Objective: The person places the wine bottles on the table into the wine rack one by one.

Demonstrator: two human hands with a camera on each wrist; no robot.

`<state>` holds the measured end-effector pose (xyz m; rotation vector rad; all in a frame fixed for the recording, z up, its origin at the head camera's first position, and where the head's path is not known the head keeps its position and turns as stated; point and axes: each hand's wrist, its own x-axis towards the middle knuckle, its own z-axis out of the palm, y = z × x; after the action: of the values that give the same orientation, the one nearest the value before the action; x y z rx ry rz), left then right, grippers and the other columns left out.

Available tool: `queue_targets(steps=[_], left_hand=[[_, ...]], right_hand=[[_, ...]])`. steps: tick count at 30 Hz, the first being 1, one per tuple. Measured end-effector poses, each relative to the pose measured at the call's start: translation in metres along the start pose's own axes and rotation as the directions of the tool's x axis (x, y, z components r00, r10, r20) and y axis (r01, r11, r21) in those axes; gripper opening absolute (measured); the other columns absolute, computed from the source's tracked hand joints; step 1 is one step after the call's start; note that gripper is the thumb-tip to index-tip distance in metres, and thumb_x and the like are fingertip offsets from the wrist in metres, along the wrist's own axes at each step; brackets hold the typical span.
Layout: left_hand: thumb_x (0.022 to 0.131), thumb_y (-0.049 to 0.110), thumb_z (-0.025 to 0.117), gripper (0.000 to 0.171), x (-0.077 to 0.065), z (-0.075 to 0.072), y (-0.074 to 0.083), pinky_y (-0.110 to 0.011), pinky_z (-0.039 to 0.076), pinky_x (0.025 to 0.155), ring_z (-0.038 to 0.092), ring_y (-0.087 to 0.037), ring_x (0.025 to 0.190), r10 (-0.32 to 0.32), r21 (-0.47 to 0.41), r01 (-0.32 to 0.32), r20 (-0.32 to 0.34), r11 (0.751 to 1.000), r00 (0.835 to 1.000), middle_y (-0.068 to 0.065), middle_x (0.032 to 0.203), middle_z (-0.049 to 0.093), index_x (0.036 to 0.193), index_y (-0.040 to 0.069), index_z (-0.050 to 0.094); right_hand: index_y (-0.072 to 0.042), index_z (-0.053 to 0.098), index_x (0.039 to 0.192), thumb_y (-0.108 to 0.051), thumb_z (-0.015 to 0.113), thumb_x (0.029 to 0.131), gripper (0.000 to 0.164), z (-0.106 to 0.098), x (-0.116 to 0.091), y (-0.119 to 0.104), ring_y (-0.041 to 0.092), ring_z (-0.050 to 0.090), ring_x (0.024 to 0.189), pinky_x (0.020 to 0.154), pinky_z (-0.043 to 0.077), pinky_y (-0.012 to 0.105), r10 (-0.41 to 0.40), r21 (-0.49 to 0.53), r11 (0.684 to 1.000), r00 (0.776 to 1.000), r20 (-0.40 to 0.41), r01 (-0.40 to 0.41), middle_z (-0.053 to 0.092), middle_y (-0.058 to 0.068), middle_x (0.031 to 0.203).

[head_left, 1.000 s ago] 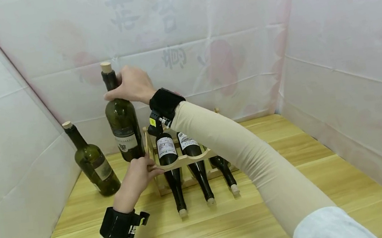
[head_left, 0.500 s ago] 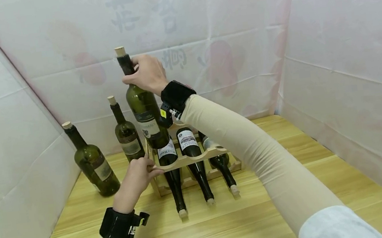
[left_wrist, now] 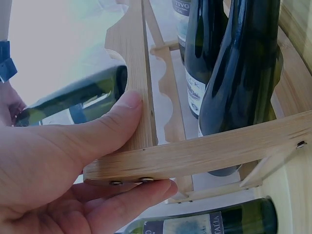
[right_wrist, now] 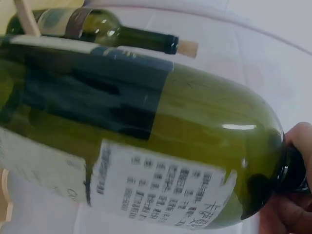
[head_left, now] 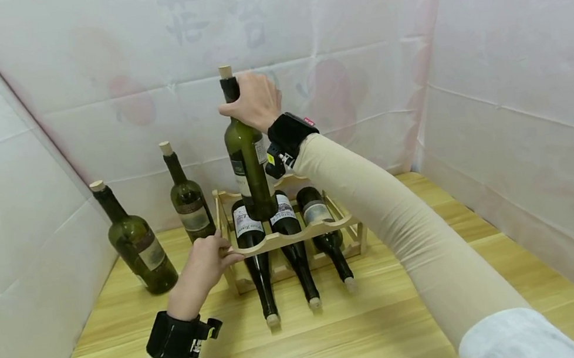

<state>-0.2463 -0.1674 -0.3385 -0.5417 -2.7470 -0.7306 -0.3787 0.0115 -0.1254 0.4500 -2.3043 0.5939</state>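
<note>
My right hand point(head_left: 255, 101) grips a green wine bottle point(head_left: 244, 148) by the neck and holds it nearly upright over the wooden wine rack point(head_left: 279, 240). Its cork points up, and its base overlaps the racked bottles in the head view. The right wrist view shows its white back label point(right_wrist: 156, 180) close up. At the rack's front left corner, my left hand point(head_left: 205, 265) pinches the wooden frame point(left_wrist: 204, 151), thumb on top and fingers beneath. Three dark wine bottles lie in the rack, necks toward me: a left one point(head_left: 263, 282), a middle one point(head_left: 301, 269) and a right one point(head_left: 330, 245).
Two corked green bottles stand left of the rack: one point(head_left: 141, 249) nearer the left wall, another point(head_left: 191, 207) right beside the rack's back left. White printed sheeting point(head_left: 360, 76) encloses the wooden table point(head_left: 434, 257) at the back and sides.
My right hand has carried the bottle rightward, from left of the rack to above it, and turned its label aside. The standing bottle behind came into view. My left hand has stayed on the rack.
</note>
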Motion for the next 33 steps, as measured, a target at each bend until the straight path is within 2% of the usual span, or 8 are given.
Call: queue_targets(steps=[4, 10, 13, 19, 24, 28, 31, 33], left_hand=[[0.078, 0.019, 0.077, 0.015, -0.003, 0.0, -0.001, -0.026, 0.046, 0.048, 0.063, -0.015, 0.059, 0.007, 0.004, -0.007, -0.004, 1.0, 1.0, -0.01, 0.077, 0.07, 0.07, 0.012, 0.066], [0.076, 0.017, 0.078, 0.017, -0.004, 0.001, -0.002, -0.026, 0.045, 0.047, 0.063, -0.016, 0.059, 0.043, 0.01, -0.042, -0.035, 0.999, 0.998, -0.007, 0.07, 0.069, 0.066, 0.013, 0.065], [0.077, 0.018, 0.078, 0.016, -0.002, 0.002, -0.002, -0.025, 0.046, 0.047, 0.061, -0.012, 0.057, 0.051, -0.001, -0.051, -0.034, 0.999, 0.998, -0.007, 0.071, 0.069, 0.068, 0.012, 0.066], [0.077, 0.018, 0.078, 0.014, -0.001, 0.002, 0.001, -0.026, 0.046, 0.048, 0.061, -0.013, 0.058, 0.027, -0.001, -0.027, -0.023, 1.0, 0.999, -0.01, 0.074, 0.07, 0.07, 0.011, 0.067], [0.077, 0.018, 0.077, 0.016, -0.001, 0.002, 0.001, -0.025, 0.046, 0.047, 0.066, -0.024, 0.068, 0.039, 0.006, -0.039, -0.025, 0.999, 0.999, -0.015, 0.08, 0.07, 0.068, 0.012, 0.066], [0.077, 0.017, 0.078, 0.019, 0.0, 0.0, 0.001, -0.025, 0.044, 0.046, 0.067, -0.03, 0.074, 0.048, 0.01, -0.047, -0.032, 0.999, 0.998, -0.022, 0.089, 0.07, 0.065, 0.012, 0.063], [0.077, 0.017, 0.078, 0.019, 0.0, 0.0, 0.0, -0.025, 0.044, 0.046, 0.067, -0.03, 0.075, 0.048, 0.014, -0.048, -0.036, 0.999, 0.998, -0.024, 0.093, 0.069, 0.065, 0.012, 0.064], [0.077, 0.018, 0.078, 0.019, -0.001, 0.0, 0.0, -0.025, 0.044, 0.046, 0.067, -0.027, 0.071, 0.048, 0.015, -0.048, -0.035, 0.999, 0.998, -0.022, 0.09, 0.07, 0.066, 0.012, 0.064]], right_hand=[[-0.012, 0.042, 0.065, -0.03, 0.058, 0.084, 0.031, 0.002, -0.002, 0.007, 0.017, 0.035, 0.056, 0.053, 0.023, 0.026, -0.023, 0.022, 1.0, 0.999, 0.038, 0.022, 0.036, 0.002, 0.061], [-0.008, 0.052, 0.084, -0.024, 0.055, 0.089, 0.017, 0.003, -0.002, 0.013, 0.019, 0.048, 0.07, 0.066, 0.032, 0.027, -0.019, 0.162, 0.987, 0.991, 0.131, -0.002, 0.053, 0.005, 0.076], [-0.009, 0.05, 0.092, -0.028, 0.056, 0.093, 0.02, -0.002, -0.001, 0.018, 0.016, 0.052, 0.077, 0.069, 0.033, 0.027, 0.001, 0.185, 0.982, 0.985, 0.172, -0.033, 0.057, 0.003, 0.084], [-0.009, 0.043, 0.08, -0.039, 0.051, 0.097, 0.036, -0.013, 0.001, 0.031, 0.019, 0.042, 0.066, 0.066, 0.029, 0.027, 0.036, 0.178, 0.981, 0.973, 0.228, -0.078, 0.044, 0.005, 0.073], [-0.009, 0.052, 0.094, -0.035, 0.046, 0.099, 0.028, -0.025, 0.003, 0.036, 0.016, 0.056, 0.064, 0.069, 0.046, 0.024, 0.067, 0.253, 0.954, 0.939, 0.338, -0.159, 0.056, 0.005, 0.082], [-0.005, 0.048, 0.11, -0.027, 0.044, 0.099, 0.025, -0.032, 0.006, 0.038, 0.017, 0.06, 0.072, 0.071, 0.053, 0.024, 0.057, 0.337, 0.917, 0.906, 0.419, -0.213, 0.054, 0.007, 0.097], [-0.003, 0.045, 0.114, -0.025, 0.047, 0.098, 0.027, -0.035, 0.008, 0.041, 0.019, 0.062, 0.075, 0.071, 0.054, 0.025, 0.061, 0.367, 0.899, 0.898, 0.435, -0.239, 0.051, 0.01, 0.098], [-0.003, 0.048, 0.114, -0.027, 0.051, 0.098, 0.03, -0.036, 0.009, 0.044, 0.02, 0.063, 0.074, 0.07, 0.054, 0.024, 0.064, 0.328, 0.921, 0.911, 0.407, -0.212, 0.053, 0.01, 0.096]])
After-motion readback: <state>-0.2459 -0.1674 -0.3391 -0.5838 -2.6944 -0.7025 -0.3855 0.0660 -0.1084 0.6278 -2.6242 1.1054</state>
